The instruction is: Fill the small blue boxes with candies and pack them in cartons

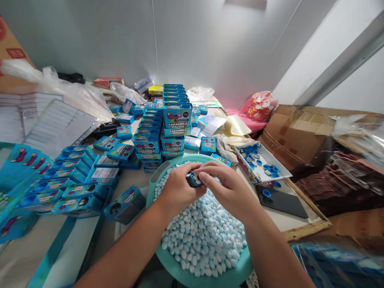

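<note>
My left hand (181, 188) is wrapped round a small dark-blue candy box (194, 181), tilted so its round opening shows. Over that opening, my right hand (223, 186) has its thumb and fingers drawn together on white candies at the hole. Both hands are above a teal basin (172, 266) heaped with pale blue and white candies (204, 236). Just left of the basin stands a blue candy box (126, 204) with an uncapped round hole. My fingers hide most of the box in my left hand.
Stacked blue boxes (177, 116) rise behind the basin. More boxes (75, 176) lie in rows at left. A white tray (282, 174) with blue caps and a dark phone (283, 202) are at right. Cardboard cartons (297, 128) stand beyond the table's right edge.
</note>
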Motion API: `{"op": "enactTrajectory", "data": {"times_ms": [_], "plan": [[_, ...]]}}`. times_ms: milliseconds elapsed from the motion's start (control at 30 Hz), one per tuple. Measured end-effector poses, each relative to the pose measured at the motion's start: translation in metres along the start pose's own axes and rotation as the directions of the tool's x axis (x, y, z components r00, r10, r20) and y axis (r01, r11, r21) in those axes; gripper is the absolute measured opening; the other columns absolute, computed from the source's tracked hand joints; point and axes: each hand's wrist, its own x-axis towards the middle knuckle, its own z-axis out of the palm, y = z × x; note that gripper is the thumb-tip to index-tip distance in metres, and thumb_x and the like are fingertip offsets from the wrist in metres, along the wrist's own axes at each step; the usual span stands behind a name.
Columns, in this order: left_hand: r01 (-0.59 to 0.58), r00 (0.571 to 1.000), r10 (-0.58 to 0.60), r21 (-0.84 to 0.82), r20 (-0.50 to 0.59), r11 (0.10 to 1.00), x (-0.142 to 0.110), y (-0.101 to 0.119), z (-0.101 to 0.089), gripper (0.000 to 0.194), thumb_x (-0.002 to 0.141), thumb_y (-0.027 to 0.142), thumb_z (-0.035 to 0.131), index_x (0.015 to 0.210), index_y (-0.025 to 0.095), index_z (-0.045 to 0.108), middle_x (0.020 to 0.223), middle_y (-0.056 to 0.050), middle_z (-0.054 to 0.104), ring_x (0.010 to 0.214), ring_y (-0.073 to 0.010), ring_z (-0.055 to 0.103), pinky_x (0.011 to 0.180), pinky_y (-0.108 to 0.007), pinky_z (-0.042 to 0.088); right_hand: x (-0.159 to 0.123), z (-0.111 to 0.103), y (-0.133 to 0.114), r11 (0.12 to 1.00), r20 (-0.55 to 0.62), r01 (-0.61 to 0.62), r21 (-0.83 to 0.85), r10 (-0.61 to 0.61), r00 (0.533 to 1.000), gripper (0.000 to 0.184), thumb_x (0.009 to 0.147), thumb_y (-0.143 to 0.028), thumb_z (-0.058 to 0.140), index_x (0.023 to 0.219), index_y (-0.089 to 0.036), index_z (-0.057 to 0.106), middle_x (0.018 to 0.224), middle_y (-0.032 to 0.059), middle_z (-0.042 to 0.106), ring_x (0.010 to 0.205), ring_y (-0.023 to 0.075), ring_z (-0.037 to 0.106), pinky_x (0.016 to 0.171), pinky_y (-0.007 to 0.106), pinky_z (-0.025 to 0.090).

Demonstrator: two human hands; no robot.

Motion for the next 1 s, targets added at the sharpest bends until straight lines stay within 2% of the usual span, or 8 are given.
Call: {"op": "enactTrajectory", "data": {"times_ms": [233,433,533,633,733,867,933,1000], "plan": [[-0.003,1.0,0.003,0.018,0.017,1.0,0.0,0.003,-0.001,0.042,0.077,0.02,0.077,0.118,0.023,0.073,0.119,-0.002,0.077,0.108,-0.0226,0.073,0.092,-0.031,0.056,0.0,0.002,0.004,0.998,-0.016,0.017,-0.065,-0.018,1.0,0.018,0.093,-0.017,0.062,0.08,-0.021,0.074,0.09,0.003,0.071,0.087,0.0187,0.067,0.078,0.034,0.051],[-0.013,0.999,0.013,0.023,0.033,1.0,0.0,0.005,0.001,0.035,0.081,0.021,0.072,0.116,0.023,0.074,0.116,-0.003,0.078,0.105,-0.0219,0.073,0.089,-0.031,0.057,0.005,0.009,0.007,0.979,-0.078,0.015,-0.203,-0.032,0.996,0.019,0.093,-0.016,0.058,0.082,-0.02,0.072,0.091,0.005,0.068,0.083,0.0187,0.064,0.071,0.033,0.049],[0.019,1.0,-0.02,0.048,0.007,0.999,0.0,0.003,0.002,0.041,0.078,0.022,0.076,0.118,0.023,0.073,0.119,-0.004,0.077,0.108,-0.024,0.073,0.094,-0.034,0.058,0.002,0.0,0.012,0.97,-0.132,0.012,-0.243,-0.046,0.99,0.022,0.099,-0.02,0.053,0.087,-0.02,0.071,0.094,0.0069,0.069,0.088,0.0204,0.065,0.077,0.035,0.051],[0.075,0.995,-0.067,0.108,-0.078,0.991,0.0,0.002,0.001,0.046,0.074,0.027,0.082,0.119,0.02,0.073,0.122,-0.008,0.077,0.113,-0.0283,0.072,0.101,-0.041,0.058,-0.016,-0.016,0.022,0.917,-0.187,-0.09,-0.388,0.017,0.982,0.024,0.102,-0.027,0.049,0.098,-0.02,0.071,0.102,0.0108,0.072,0.097,0.0261,0.067,0.086,0.043,0.053],[0.105,0.985,-0.09,0.096,-0.149,0.99,-0.001,0.004,0.0,0.046,0.077,0.031,0.08,0.121,0.02,0.072,0.123,-0.01,0.076,0.115,-0.0286,0.072,0.102,-0.043,0.058,-0.047,-0.02,0.035,0.842,0.029,-0.175,-0.511,0.221,0.975,0.04,0.103,-0.049,0.051,0.124,-0.02,0.07,0.122,0.016,0.072,0.115,0.0343,0.066,0.097,0.054,0.052],[0.082,0.984,-0.072,0.054,-0.161,0.995,-0.002,0.008,-0.001,0.05,0.078,0.029,0.08,0.126,0.019,0.069,0.126,-0.01,0.075,0.118,-0.0273,0.071,0.101,-0.039,0.058,-0.073,0.001,0.041,0.805,0.253,-0.05,-0.591,0.244,0.936,0.086,0.082,-0.073,0.071,0.148,-0.02,0.056,0.157,0.0235,0.049,0.144,0.0492,0.041,0.114,0.07,0.034],[0.068,0.987,-0.061,0.042,-0.15,0.997,-0.003,0.009,-0.001,0.051,0.078,0.029,0.08,0.127,0.018,0.068,0.126,-0.01,0.075,0.119,-0.0274,0.07,0.101,-0.038,0.058,-0.069,0.012,0.039,0.822,0.296,-0.024,-0.568,0.231,0.927,0.087,0.078,-0.07,0.077,0.146,-0.019,0.057,0.153,0.0226,0.051,0.14,0.0466,0.045,0.113,0.066,0.039],[0.073,0.988,-0.069,0.022,-0.141,0.997,-0.003,0.008,-0.001,0.051,0.079,0.03,0.079,0.128,0.019,0.068,0.128,-0.009,0.074,0.121,-0.0276,0.069,0.102,-0.038,0.057,-0.058,0.019,0.039,0.843,0.332,-0.002,-0.538,0.214,0.919,0.068,0.084,-0.057,0.077,0.137,-0.017,0.061,0.139,0.0201,0.061,0.129,0.0397,0.055,0.107,0.056,0.047]]}}
